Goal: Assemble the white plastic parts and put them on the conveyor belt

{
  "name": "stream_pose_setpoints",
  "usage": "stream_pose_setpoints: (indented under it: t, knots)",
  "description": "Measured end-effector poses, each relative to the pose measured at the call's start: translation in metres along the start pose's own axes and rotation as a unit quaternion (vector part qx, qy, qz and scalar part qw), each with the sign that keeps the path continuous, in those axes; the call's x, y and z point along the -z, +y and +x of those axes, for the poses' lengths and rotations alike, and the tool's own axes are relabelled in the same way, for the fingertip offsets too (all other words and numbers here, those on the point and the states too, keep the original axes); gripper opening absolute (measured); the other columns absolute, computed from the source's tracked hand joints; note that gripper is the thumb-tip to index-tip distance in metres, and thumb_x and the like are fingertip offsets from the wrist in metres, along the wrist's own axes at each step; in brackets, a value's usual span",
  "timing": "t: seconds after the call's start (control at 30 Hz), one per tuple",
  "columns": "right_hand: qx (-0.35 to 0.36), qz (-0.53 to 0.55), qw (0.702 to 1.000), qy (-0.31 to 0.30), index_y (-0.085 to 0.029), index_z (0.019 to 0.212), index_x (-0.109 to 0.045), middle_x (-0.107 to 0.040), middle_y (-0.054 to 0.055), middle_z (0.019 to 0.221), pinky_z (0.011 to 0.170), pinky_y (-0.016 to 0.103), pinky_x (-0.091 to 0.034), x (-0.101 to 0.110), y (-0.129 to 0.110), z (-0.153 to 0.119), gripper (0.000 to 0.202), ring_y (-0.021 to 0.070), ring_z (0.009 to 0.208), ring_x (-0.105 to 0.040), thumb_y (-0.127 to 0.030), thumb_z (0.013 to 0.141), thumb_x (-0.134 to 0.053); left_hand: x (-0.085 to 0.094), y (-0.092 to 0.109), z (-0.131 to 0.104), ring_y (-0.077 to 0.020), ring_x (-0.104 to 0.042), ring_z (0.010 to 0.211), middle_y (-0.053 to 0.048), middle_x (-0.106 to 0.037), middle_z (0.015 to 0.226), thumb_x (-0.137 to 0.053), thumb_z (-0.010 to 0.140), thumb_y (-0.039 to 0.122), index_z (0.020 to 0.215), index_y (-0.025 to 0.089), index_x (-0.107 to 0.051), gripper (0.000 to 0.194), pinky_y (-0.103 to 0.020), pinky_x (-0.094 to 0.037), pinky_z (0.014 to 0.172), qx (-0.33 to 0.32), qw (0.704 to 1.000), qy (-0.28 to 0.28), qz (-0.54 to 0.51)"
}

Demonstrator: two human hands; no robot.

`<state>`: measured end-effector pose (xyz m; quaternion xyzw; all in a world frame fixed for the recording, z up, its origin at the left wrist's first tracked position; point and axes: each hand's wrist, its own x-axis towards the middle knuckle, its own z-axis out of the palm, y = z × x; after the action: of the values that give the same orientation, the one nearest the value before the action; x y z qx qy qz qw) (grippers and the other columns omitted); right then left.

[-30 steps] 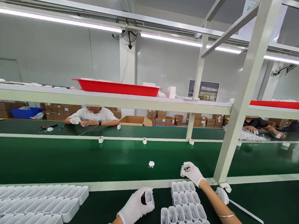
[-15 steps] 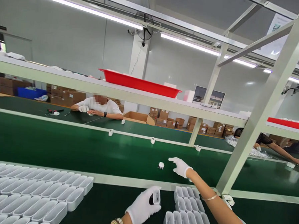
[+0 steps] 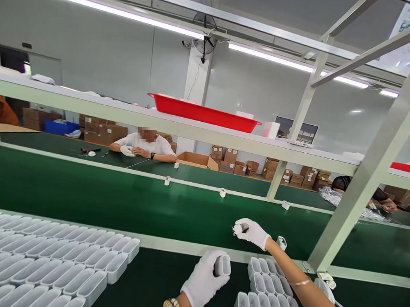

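Both my hands wear white gloves. My left hand is closed around a white plastic housing, its open end turned up, over the near dark green work surface. My right hand reaches over the green conveyor belt and pinches a small white part with dark bits between thumb and fingers. What the dark bits are is too small to tell. Just behind my right wrist, another white housing stands on the belt. Near my left hand, rows of open white housings stand to the right.
Many white housings fill the left of the near surface. A slanted metal post rises at right. Overhead, a shelf carries a red tray. Across the belt, a person in white works; another person's arm shows at far right.
My right hand has closed on the small white part that lay on the belt. My left hand still holds its housing, now tilted differently. The view has shifted slightly left.
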<state>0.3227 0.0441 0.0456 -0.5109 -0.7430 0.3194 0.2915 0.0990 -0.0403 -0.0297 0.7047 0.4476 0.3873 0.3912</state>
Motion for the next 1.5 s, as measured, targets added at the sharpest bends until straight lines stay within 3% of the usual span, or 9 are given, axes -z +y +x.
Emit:
stream_pose_setpoints:
  t: [0.1, 0.2, 0.33, 0.43, 0.6, 0.77, 0.87, 1.1, 1.5]
  knots:
    - [0.0, 0.029, 1.0, -0.008, -0.016, 0.115, -0.061, -0.072, 0.007, 0.098, 0.088, 0.043, -0.058, -0.008, -0.009, -0.046, 0.05, 0.0215, 0.09, -0.071, -0.034, 0.072, -0.081, 0.001, -0.004, -0.001, -0.0305, -0.064, 0.118, -0.009, -0.069, 0.125, -0.073, 0.071, 0.013, 0.119, 0.022, -0.069, 0.048, -0.048, -0.049, 0.107, -0.053, 0.998, 0.039, 0.014]
    - [-0.001, 0.038, 0.999, 0.003, -0.019, 0.115, -0.062, -0.07, 0.007, 0.104, 0.088, 0.04, -0.055, -0.02, -0.029, -0.091, 0.051, 0.0209, 0.092, -0.069, -0.023, 0.067, -0.078, 0.0, -0.01, -0.005, -0.0306, -0.066, 0.116, -0.009, -0.071, 0.123, -0.073, 0.075, 0.014, 0.121, 0.025, -0.069, 0.047, -0.051, -0.053, 0.104, -0.126, 0.988, 0.066, 0.057]
    - [-0.008, -0.138, 0.99, 0.015, -0.024, 0.094, -0.07, -0.064, 0.0, 0.091, 0.077, 0.032, -0.047, -0.028, -0.064, -0.121, 0.026, 0.0168, 0.083, -0.061, -0.014, 0.071, -0.071, -0.003, -0.019, -0.012, -0.0306, -0.069, 0.112, -0.008, -0.073, 0.12, -0.072, 0.083, 0.019, 0.125, 0.027, -0.066, 0.044, -0.05, -0.06, 0.095, -0.214, 0.963, 0.095, 0.135]
    - [0.008, -0.189, 0.982, 0.0, -0.022, 0.08, -0.069, -0.061, -0.003, 0.084, 0.073, 0.029, -0.043, -0.027, -0.076, -0.124, 0.011, 0.0151, 0.08, -0.057, -0.016, 0.073, -0.074, -0.003, -0.021, -0.015, -0.0299, -0.071, 0.11, -0.008, -0.073, 0.118, -0.073, 0.083, 0.018, 0.126, 0.027, -0.064, 0.046, -0.048, -0.062, 0.092, -0.249, 0.948, 0.106, 0.168]
    - [-0.001, -0.151, 0.989, 0.002, -0.023, 0.105, -0.072, -0.065, 0.0, 0.094, 0.083, 0.029, -0.046, -0.027, -0.07, -0.121, 0.036, 0.0169, 0.088, -0.058, -0.011, 0.072, -0.078, -0.001, -0.019, -0.015, -0.0275, -0.072, 0.106, -0.006, -0.073, 0.116, -0.074, 0.084, 0.02, 0.126, 0.029, -0.062, 0.045, -0.045, -0.063, 0.091, -0.249, 0.95, 0.094, 0.164]
    - [0.046, -0.151, 0.987, -0.011, -0.023, 0.085, -0.071, -0.061, -0.002, 0.082, 0.078, 0.029, -0.047, -0.028, -0.069, -0.122, 0.013, 0.0156, 0.08, -0.056, -0.015, 0.076, -0.076, -0.001, -0.021, -0.014, -0.0283, -0.07, 0.108, -0.007, -0.072, 0.118, -0.074, 0.084, 0.02, 0.128, 0.029, -0.06, 0.047, -0.046, -0.062, 0.091, -0.243, 0.953, 0.081, 0.159]
    - [0.052, -0.137, 0.989, -0.004, -0.023, 0.085, -0.07, -0.065, -0.001, 0.085, 0.079, 0.03, -0.048, -0.03, -0.066, -0.122, 0.016, 0.0178, 0.083, -0.059, -0.012, 0.074, -0.073, -0.001, -0.021, -0.013, -0.0288, -0.069, 0.11, -0.007, -0.072, 0.12, -0.075, 0.083, 0.018, 0.129, 0.028, -0.059, 0.05, -0.047, -0.062, 0.092, -0.243, 0.953, 0.073, 0.165]
    - [0.027, -0.141, 0.99, 0.013, -0.023, 0.091, -0.072, -0.07, 0.002, 0.095, 0.08, 0.03, -0.05, -0.034, -0.065, -0.123, 0.017, 0.0198, 0.089, -0.063, -0.016, 0.076, -0.073, -0.001, -0.014, -0.014, -0.0289, -0.068, 0.111, -0.008, -0.072, 0.12, -0.074, 0.083, 0.017, 0.127, 0.026, -0.06, 0.048, -0.048, -0.06, 0.093, -0.22, 0.957, 0.053, 0.183]
    - [-0.012, -0.163, 0.987, -0.008, -0.024, 0.082, -0.067, -0.064, -0.002, 0.087, 0.081, 0.028, -0.047, -0.037, -0.082, -0.125, 0.009, 0.0165, 0.084, -0.058, -0.017, 0.081, -0.07, 0.001, -0.012, -0.014, -0.0297, -0.069, 0.111, -0.008, -0.072, 0.119, -0.075, 0.082, 0.019, 0.128, 0.028, -0.062, 0.048, -0.046, -0.061, 0.093, -0.228, 0.956, 0.061, 0.176]
